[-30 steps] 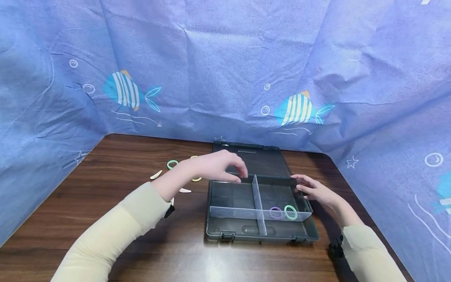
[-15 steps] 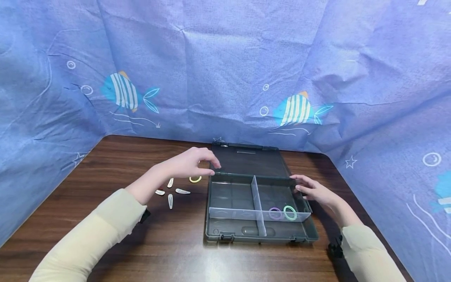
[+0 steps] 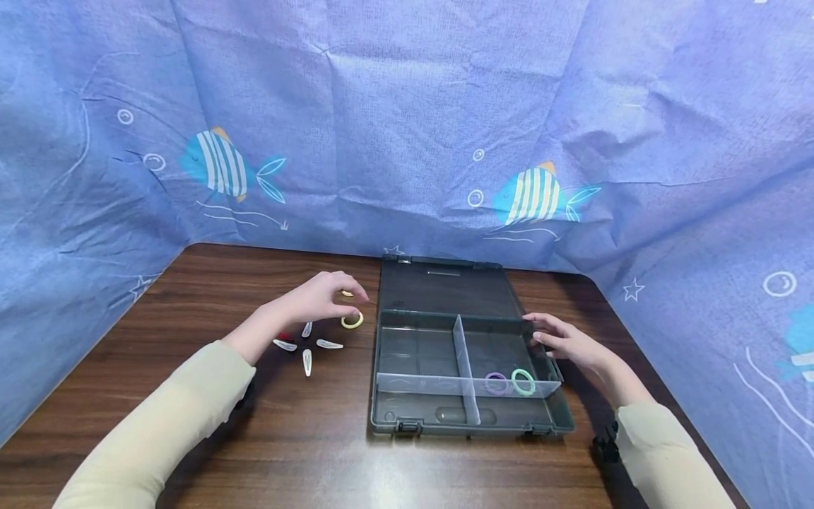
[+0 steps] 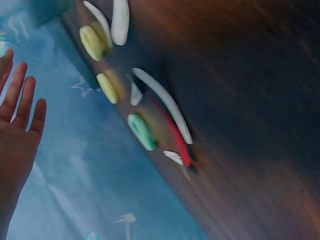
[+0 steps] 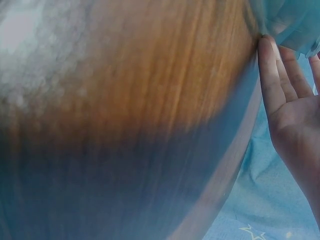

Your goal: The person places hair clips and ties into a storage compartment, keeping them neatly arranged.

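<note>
My left hand (image 3: 321, 298), holding nothing, hovers with bent fingers over the left side of the table, close to a yellow hair tie (image 3: 352, 326). A second yellow hair tie (image 3: 347, 293) shows partly behind its fingers. In the left wrist view a green hair tie (image 4: 141, 132) lies beyond the yellow ones. My right hand (image 3: 569, 345) rests its fingertips at the right wall of a dark translucent divided box (image 3: 420, 428). A purple hair tie (image 3: 488, 384) and a mint green hair tie (image 3: 533, 385) lean by the clear divider (image 3: 422, 384) on the box's right side.
Several white snap hair clips (image 3: 308, 363) and a red clip (image 3: 285, 337) lie on the wooden table (image 3: 305, 452) left of the box. The box's lid (image 3: 451, 290) lies folded back toward a blue fish-print cloth (image 3: 407, 141), which hangs around the table.
My left hand has moved left from above the box to the yellow hair ties, uncovering the white clips. My right hand and the box have stayed in place.
</note>
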Demonstrator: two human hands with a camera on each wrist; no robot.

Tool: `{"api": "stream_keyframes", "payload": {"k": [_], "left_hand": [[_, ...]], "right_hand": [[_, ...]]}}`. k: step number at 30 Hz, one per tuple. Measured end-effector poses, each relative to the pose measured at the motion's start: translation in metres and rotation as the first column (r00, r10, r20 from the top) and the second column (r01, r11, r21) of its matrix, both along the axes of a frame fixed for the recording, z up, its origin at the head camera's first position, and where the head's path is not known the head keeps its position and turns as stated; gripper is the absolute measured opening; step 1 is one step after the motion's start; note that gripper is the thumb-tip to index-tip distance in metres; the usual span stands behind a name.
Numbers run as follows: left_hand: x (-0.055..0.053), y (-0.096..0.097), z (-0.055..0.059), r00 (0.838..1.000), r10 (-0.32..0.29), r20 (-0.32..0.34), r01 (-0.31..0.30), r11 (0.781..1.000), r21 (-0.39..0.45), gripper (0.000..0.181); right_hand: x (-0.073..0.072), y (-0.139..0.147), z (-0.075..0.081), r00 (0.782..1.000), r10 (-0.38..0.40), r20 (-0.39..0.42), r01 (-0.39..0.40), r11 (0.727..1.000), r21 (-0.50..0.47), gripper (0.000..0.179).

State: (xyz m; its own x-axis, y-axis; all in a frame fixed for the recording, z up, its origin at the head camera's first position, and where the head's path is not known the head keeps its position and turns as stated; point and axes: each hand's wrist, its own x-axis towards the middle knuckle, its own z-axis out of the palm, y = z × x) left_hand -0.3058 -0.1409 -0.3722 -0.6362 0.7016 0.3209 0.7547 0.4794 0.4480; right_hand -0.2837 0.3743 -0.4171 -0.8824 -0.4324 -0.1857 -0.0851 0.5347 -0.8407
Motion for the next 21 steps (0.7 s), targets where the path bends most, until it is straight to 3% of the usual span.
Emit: {"api": "stream_keyframes", "payload": {"k": [7,16,21], "left_hand": [[-0.017,-0.006,-0.021,0.999,0.031,-0.009,-0.031,0.999,-0.011,0.021],[-0.032,-0.011,-0.037,0.983,0.081,0.166,-0.070,0.995,-0.070,0.020],[-0.037,-0.011,-0.042,0.980,0.070,0.185,-0.052,0.994,-0.100,0.016]], "right_hand": [[0.000,0.000,0.000,1.000,0.002,0.003,-0.002,1.000,-0.006,0.052],[0.000,0.000,0.000,1.000,-0.006,0.016,0.006,1.000,-0.012,0.052],[0.000,0.000,0.000,1.000,-0.002,0.004,0.002,1.000,0.004,0.052]]}}
